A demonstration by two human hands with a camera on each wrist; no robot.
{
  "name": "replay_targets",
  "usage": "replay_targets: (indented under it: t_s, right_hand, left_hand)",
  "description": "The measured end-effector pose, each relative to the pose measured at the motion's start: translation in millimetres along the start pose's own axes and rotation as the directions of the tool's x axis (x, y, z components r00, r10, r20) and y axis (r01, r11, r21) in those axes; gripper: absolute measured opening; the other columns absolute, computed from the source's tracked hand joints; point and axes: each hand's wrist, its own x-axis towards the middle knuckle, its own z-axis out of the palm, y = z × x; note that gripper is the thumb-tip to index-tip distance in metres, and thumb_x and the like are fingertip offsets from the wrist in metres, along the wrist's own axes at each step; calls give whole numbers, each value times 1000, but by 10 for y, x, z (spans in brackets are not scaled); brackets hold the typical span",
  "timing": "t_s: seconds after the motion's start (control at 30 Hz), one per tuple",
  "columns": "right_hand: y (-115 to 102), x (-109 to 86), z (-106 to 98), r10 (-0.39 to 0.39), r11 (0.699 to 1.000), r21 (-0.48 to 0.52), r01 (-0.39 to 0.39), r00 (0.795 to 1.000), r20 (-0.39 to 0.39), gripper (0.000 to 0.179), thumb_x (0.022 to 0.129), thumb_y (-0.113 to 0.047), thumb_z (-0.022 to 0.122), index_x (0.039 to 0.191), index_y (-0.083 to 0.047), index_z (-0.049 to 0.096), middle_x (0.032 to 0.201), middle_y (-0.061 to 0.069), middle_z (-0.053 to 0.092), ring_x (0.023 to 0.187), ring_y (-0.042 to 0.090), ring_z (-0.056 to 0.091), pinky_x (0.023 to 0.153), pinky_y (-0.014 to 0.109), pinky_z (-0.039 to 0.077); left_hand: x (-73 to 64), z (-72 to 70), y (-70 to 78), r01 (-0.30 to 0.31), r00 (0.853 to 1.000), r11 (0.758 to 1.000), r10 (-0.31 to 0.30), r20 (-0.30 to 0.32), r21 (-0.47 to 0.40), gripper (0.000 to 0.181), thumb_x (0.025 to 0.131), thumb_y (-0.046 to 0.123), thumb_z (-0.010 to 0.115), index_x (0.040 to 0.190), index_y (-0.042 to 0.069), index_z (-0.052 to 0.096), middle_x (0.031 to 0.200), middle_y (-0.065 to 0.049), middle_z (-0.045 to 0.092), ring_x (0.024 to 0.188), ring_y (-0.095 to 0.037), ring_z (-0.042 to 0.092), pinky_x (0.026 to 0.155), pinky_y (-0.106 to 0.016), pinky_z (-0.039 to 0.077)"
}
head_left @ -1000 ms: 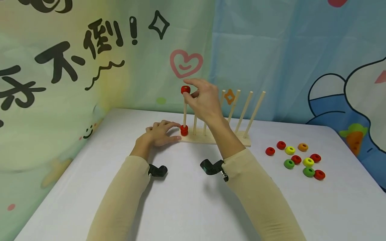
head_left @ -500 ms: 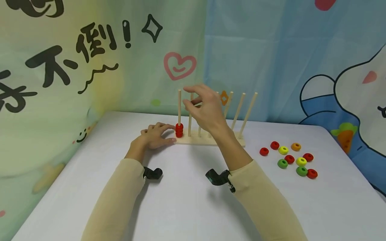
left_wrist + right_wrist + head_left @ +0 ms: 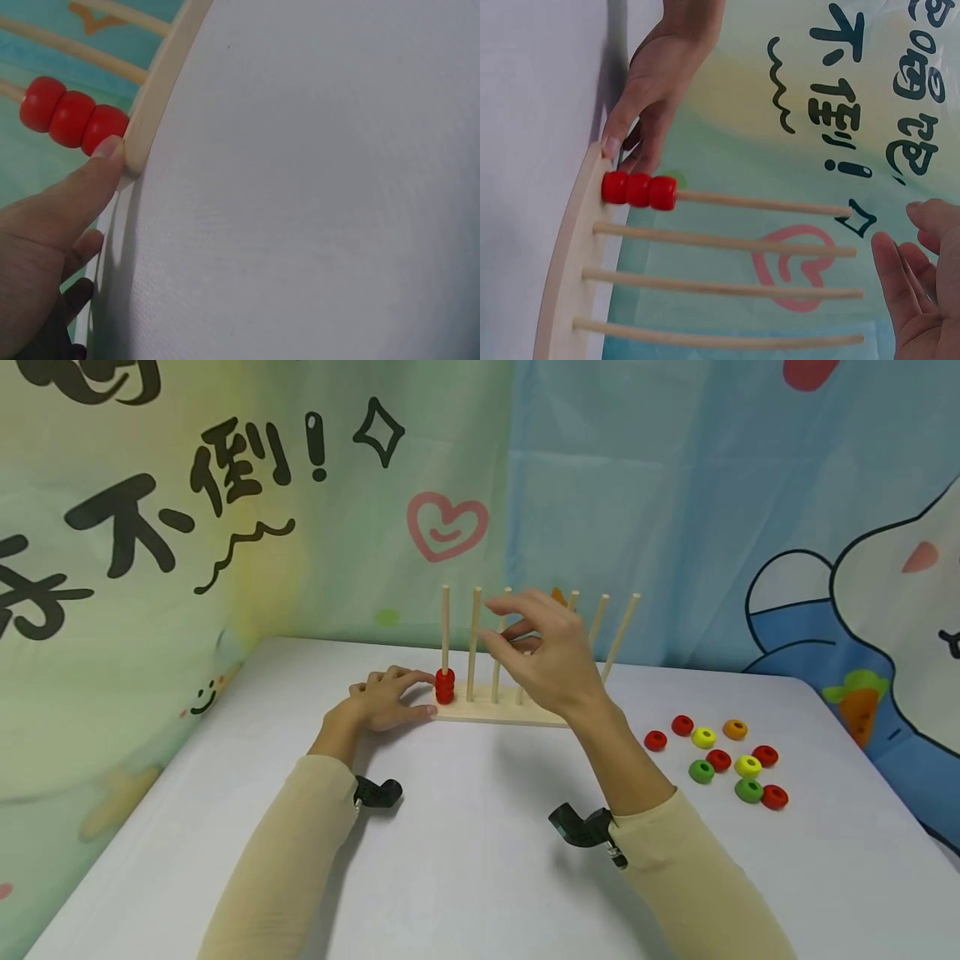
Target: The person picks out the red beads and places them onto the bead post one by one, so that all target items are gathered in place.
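A wooden peg rack point(image 3: 491, 714) stands on the table, a row of upright pegs on its flat base. Three red beads point(image 3: 445, 686) are stacked at the bottom of its leftmost peg. My left hand point(image 3: 385, 700) holds the left end of the base, the thumb point(image 3: 90, 176) at its corner right beside the lowest bead. In front of the rack's right-hand pegs hangs my right hand point(image 3: 551, 652), raised, with nothing between thumb and fingers. The right wrist view shows its fingertips off the peg tops, and the other pegs point(image 3: 727, 244) there carry no beads.
Several loose beads lie on the right of the white table point(image 3: 480, 843): red point(image 3: 655, 741), yellow point(image 3: 703, 737), green point(image 3: 701, 771) and orange point(image 3: 735, 729). A printed backdrop point(image 3: 615, 468) hangs behind the table. A black wrist camera point(image 3: 581, 827) sticks out from the right sleeve.
The red bead at the leftmost peg's top has slid down onto the two below. My right hand has let it go and moved right. The left hand stays at the rack's end.
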Motion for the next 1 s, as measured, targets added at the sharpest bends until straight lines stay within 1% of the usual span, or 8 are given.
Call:
replay_targets:
  t_s: [0.13,0.27,0.43,0.53,0.7,0.87,0.93,1.0]
  right_hand:
    - [35,-64,-67,-3,1000,-4,3,1000,11,31,87,-9,75,118,-8,69,108,4,65,77,13,69,72,26,57]
    - [48,-142,-128,8,1000,-11,-8,1000,11,31,85,-2,76,115,-3,69,104,8,64,75,17,68,71,29,57]
    - [-119,-252,-242,12,998,-56,-11,1000,11,28,81,9,75,108,5,68,95,13,63,73,24,68,69,34,58]
    - [-160,-323,-322,8,998,-70,-7,1000,15,27,80,11,74,106,6,67,95,13,63,74,25,68,70,32,58]
    - [-58,-436,-429,15,996,-94,-13,1000,22,28,81,11,74,107,4,68,97,12,65,75,24,68,70,27,57]
    - [11,-524,-519,32,992,-122,-30,999,16,27,80,12,74,105,5,67,97,13,65,74,26,68,70,23,56]
    - [44,-554,-547,36,991,-131,-34,999,15,27,79,12,74,105,6,67,97,14,65,74,27,68,70,23,56]
    - [92,-581,-571,35,989,-147,-33,999,15,28,79,12,75,105,6,67,97,15,65,74,27,68,70,26,57]
  left_hand:
    - [-7,4,-4,10,1000,1000,-10,0,4,66,87,72,53,146,44,40,156,-6,27,135,-40,27,99,-67,23]
    - [-14,-2,2,14,1000,1000,-14,-2,-1,67,87,72,53,145,44,40,156,-5,27,135,-39,27,99,-66,23]
    - [-14,-1,2,11,1000,1000,-11,-1,1,68,86,73,53,145,44,40,156,-5,27,135,-39,28,97,-65,25]
    - [-11,2,-2,14,1000,1000,-14,3,4,69,85,74,53,146,44,40,156,-5,27,134,-39,28,97,-65,25]
    - [-13,2,3,17,1000,1000,-17,8,4,69,86,73,54,146,43,40,156,-6,27,134,-39,28,98,-65,25]
    - [-24,-10,29,13,1000,1000,-13,12,4,69,86,72,54,146,42,40,157,-6,27,134,-39,28,97,-65,25]
    - [-24,-14,36,13,1000,1000,-13,14,0,69,86,72,54,146,42,40,156,-6,27,134,-39,28,98,-64,26]
    - [-27,-21,35,17,1000,1000,-17,15,-6,68,86,71,55,146,42,40,156,-6,28,134,-38,28,99,-64,25]
